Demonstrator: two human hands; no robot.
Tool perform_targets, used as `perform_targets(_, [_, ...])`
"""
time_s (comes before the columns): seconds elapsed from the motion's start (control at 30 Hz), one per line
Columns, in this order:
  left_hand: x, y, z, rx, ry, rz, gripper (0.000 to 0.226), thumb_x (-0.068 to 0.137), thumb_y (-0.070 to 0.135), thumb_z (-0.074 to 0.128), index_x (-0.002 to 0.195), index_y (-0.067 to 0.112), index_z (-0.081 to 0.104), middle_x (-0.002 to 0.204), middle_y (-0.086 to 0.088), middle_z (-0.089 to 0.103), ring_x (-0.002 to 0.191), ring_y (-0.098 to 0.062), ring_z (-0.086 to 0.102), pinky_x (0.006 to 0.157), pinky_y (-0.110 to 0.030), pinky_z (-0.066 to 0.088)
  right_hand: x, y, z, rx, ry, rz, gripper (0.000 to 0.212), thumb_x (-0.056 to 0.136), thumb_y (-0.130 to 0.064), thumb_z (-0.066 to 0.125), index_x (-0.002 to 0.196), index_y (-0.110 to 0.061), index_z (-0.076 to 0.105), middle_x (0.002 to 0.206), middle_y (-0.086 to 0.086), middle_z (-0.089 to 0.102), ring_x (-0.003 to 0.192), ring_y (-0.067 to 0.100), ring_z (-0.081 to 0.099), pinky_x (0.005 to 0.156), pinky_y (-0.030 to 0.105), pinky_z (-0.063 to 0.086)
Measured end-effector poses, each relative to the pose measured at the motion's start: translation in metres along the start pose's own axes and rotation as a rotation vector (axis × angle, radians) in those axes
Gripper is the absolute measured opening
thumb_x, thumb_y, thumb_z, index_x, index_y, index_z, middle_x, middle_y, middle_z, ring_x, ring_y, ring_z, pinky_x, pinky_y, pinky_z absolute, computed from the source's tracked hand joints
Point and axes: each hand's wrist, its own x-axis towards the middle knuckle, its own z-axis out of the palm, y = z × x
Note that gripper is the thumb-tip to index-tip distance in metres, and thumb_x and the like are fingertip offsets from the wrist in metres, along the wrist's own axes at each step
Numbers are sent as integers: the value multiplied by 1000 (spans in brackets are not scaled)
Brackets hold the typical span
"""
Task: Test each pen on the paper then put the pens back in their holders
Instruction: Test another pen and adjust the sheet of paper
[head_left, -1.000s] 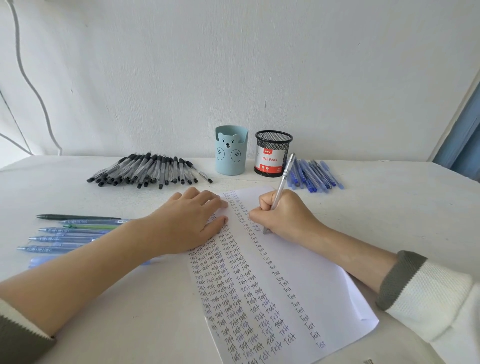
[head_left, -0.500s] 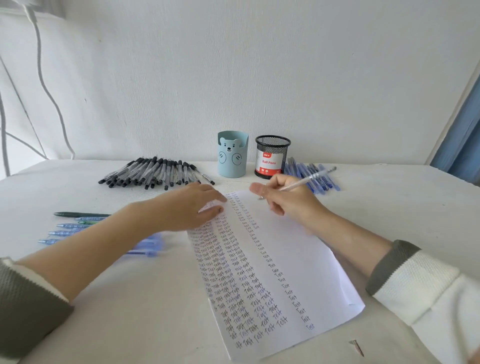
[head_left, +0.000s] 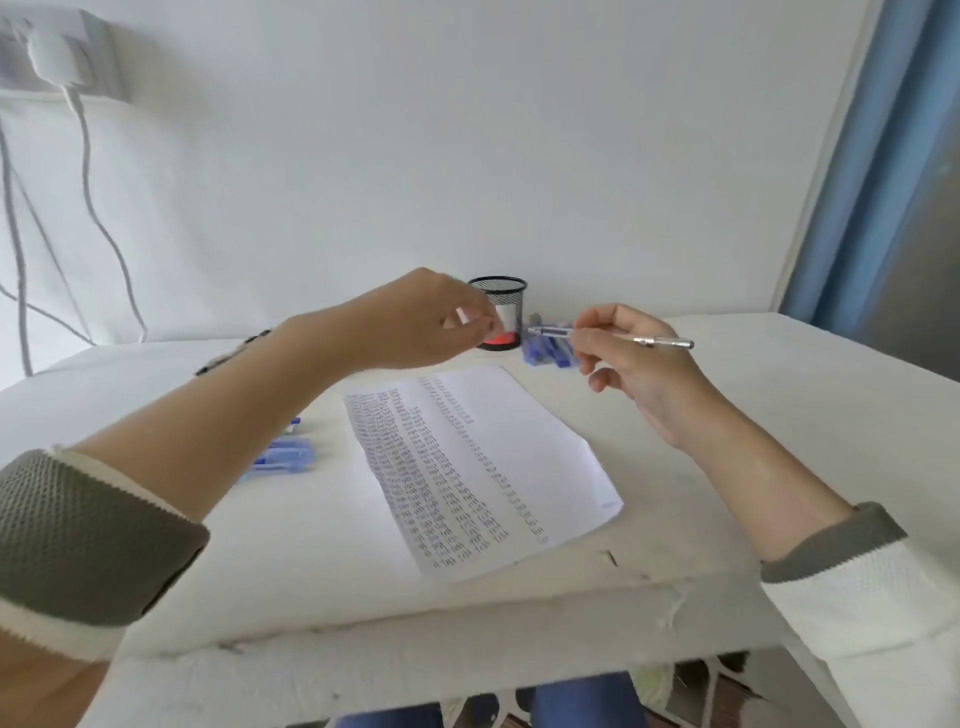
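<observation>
My right hand (head_left: 628, 364) pinches a pen with a silver barrel and blue grip (head_left: 657, 341), held level above the table with its tip pointing left. My left hand (head_left: 421, 322) is raised with fingers loosely curled, its fingertips close to the pen's tip; I see nothing in it. The paper (head_left: 519, 447), covered in rows of written test words, lies flat below both hands. The black mesh holder (head_left: 498, 291) stands at the back, partly behind my left hand. The blue cup holder is hidden by that hand.
A pile of blue pens (head_left: 545, 354) lies right of the mesh holder. More blue pens (head_left: 285, 457) lie left of the paper, and black pens (head_left: 228, 356) show behind my left forearm. Cables (head_left: 104, 228) hang on the wall at left; the table's front edge (head_left: 415, 623) is near.
Both hands have lifted off the paper. The right hand turned the pen from writing to level, and the left hand rose toward its tip. The camera tilted up.
</observation>
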Motion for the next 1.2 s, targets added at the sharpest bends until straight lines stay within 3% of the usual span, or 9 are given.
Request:
perform_targets(0.07, [3,37,12,-50,91,59,21,93,36,50,96,35,71,86,19,68,83,-4,65,77,-27,53,-27,-2,-23,13,99,-27,12,89,-6,65,85,-18,69,74,-6,66,64,11,54,55,27,42])
perform_targets(0.13, [3,77,30,-177,198,113,20,93,26,52,94,29,73,87,13,71,79,-4,64,73,-17,51,-56,-1,-48,27,223,-37,12,90,-9,64,86,-17,72,84,-5,68,68,13,54,55,27,42])
perform_targets(0.23, [-4,140,69,-369,239,227,21,92,24,53,93,24,73,87,13,72,78,-2,64,70,-11,47,-110,10,-88,-8,477,-127,21,98,-14,54,87,-18,72,74,-6,67,67,12,52,54,25,41])
perform_targets(0.37, [-19,210,138,-547,97,385,19,93,22,53,94,22,73,87,14,72,80,-2,65,66,-7,41,-193,33,-133,-117,837,-313,28,105,-26,44,81,-21,59,64,-10,56,58,11,49,56,22,42])
perform_targets(0.57, [-40,276,265,-693,-268,488,18,95,15,55,95,15,73,85,13,69,75,-1,63,65,-9,44,-305,99,-194,-269,1195,-151,25,104,-34,44,87,-23,60,66,-2,61,61,19,60,63,33,52])
perform_targets(0.77, [-54,285,392,-687,-579,303,18,97,31,53,93,30,71,81,20,68,73,6,61,66,-22,48,-393,168,-213,-311,1385,50,15,105,-24,42,99,-24,56,70,0,61,61,13,60,63,26,52])
perform_targets(0.9, [-64,294,439,-719,-707,177,18,93,40,50,86,44,66,89,20,69,86,2,63,84,-35,54,-420,203,-214,-260,1431,168,13,104,-22,43,107,-18,55,78,6,63,69,9,62,67,15,52])
perform_targets(1.1, [-62,321,489,-756,-792,145,19,96,33,51,93,36,69,92,19,69,86,10,59,67,-4,42,-431,252,-224,-258,1408,292,21,102,-21,47,116,-5,53,94,5,65,85,13,65,78,27,55])
perform_targets(1.2, [-60,330,514,-759,-828,124,18,95,37,51,94,39,69,92,19,70,85,10,60,70,-7,44,-434,274,-230,-266,1406,344,20,101,-19,49,118,-9,53,103,5,65,93,13,65,78,23,56])
